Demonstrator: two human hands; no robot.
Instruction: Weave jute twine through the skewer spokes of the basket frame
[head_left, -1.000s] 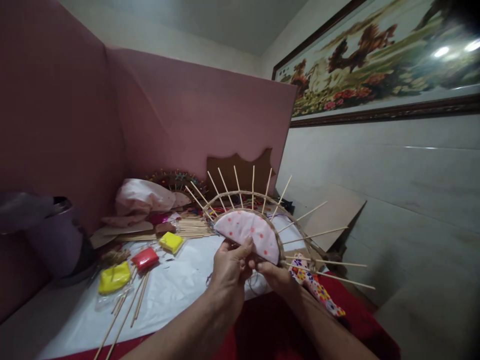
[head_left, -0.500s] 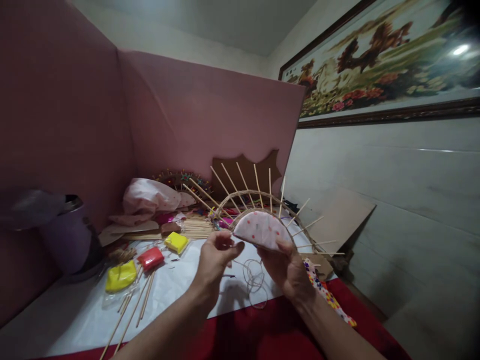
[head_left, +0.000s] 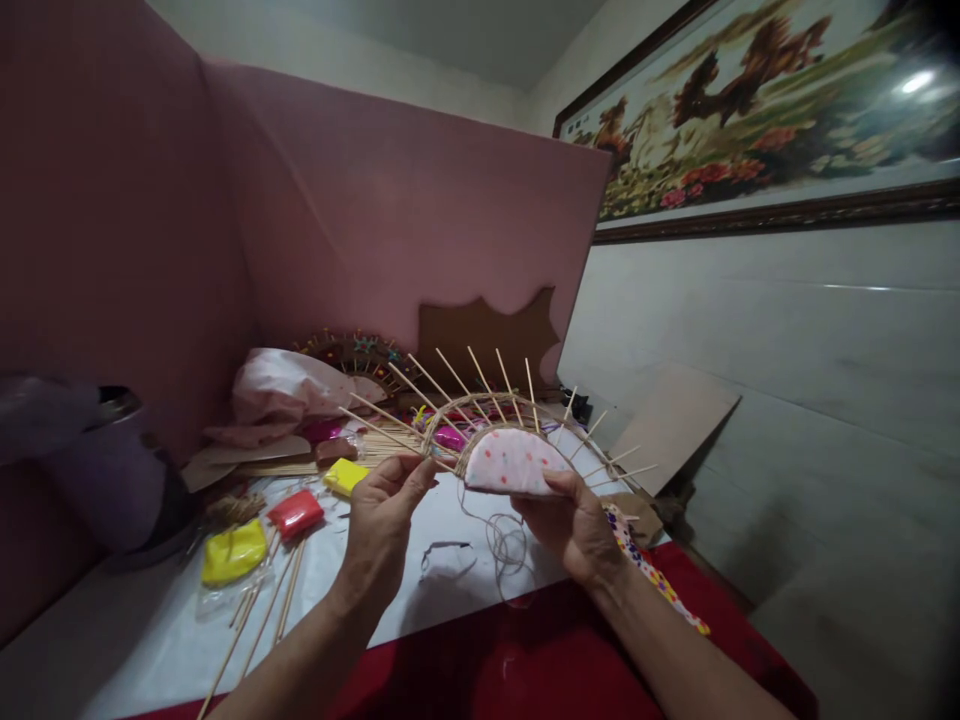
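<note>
My right hand point(head_left: 571, 522) grips a half-round piece point(head_left: 510, 462) covered in pink dotted cloth, with thin wooden skewers fanning out of its curved edge and a band of twine woven round them. It is held in the air over the table, tilted almost flat. My left hand point(head_left: 384, 520) is at the left end of the fan, its fingertips pinched at the twine and the outermost skewer point(head_left: 375, 422). A loose length of twine point(head_left: 507, 545) hangs down from the piece onto the table.
A white sheet point(head_left: 330, 590) covers the table over a red cloth point(head_left: 540, 660). On it lie yellow point(head_left: 232, 552) and red point(head_left: 295, 513) clay packets, loose skewers point(head_left: 259, 615), a skewer bundle and pink cloth point(head_left: 281, 392). A purple pot point(head_left: 112, 480) stands left; pink boards wall the back.
The fan piece has tipped from upright and facing me to nearly flat. My left hand let go of its lower edge and moved left to the end skewer and twine.
</note>
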